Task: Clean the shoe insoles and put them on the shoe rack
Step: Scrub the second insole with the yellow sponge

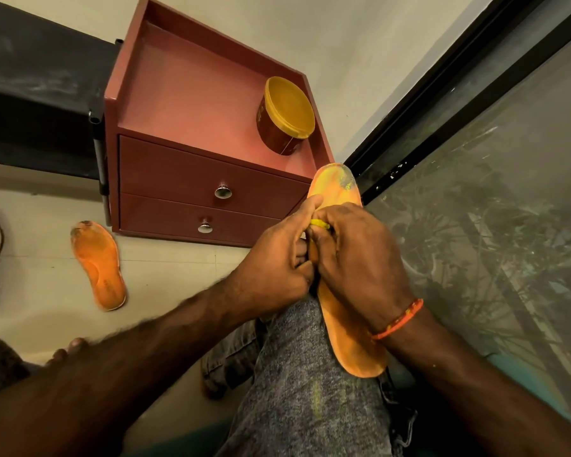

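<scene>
Insole-cleaning is the step judged to be in hand: a long orange foam shoe insole (350,338) is laid lengthwise along the grey-trousered knee (297,374), its toe end reaching up towards the cabinet and its heel end hanging past the thigh. Both hands are gathered at its middle. The left hand (277,258) is curled around the insole's left edge with the thumb pressed on the upper face. The right hand (353,255) is closed over a small yellow item (320,223), possibly a cloth or scrubber; too little of it is seen to say which.

For the step to be done well, the insole should be kept braced flat against the knee by the left hand while short strokes are worked from the middle towards the toe, where the dirt is concentrated. Pressure is best kept moderate, since the foam would probably fold under a hard push.

A grey, worn patch is seen at the toe of the held insole, with yellowish streaks below it; the heel half looks more evenly orange. A second orange insole (99,265) is left on the pale tiled floor (47,291), well apart to the left, also darkened at the toe. A yellow-lidded round brown tub (285,117) is stood on the reddish two-drawer cabinet (195,94).
</scene>
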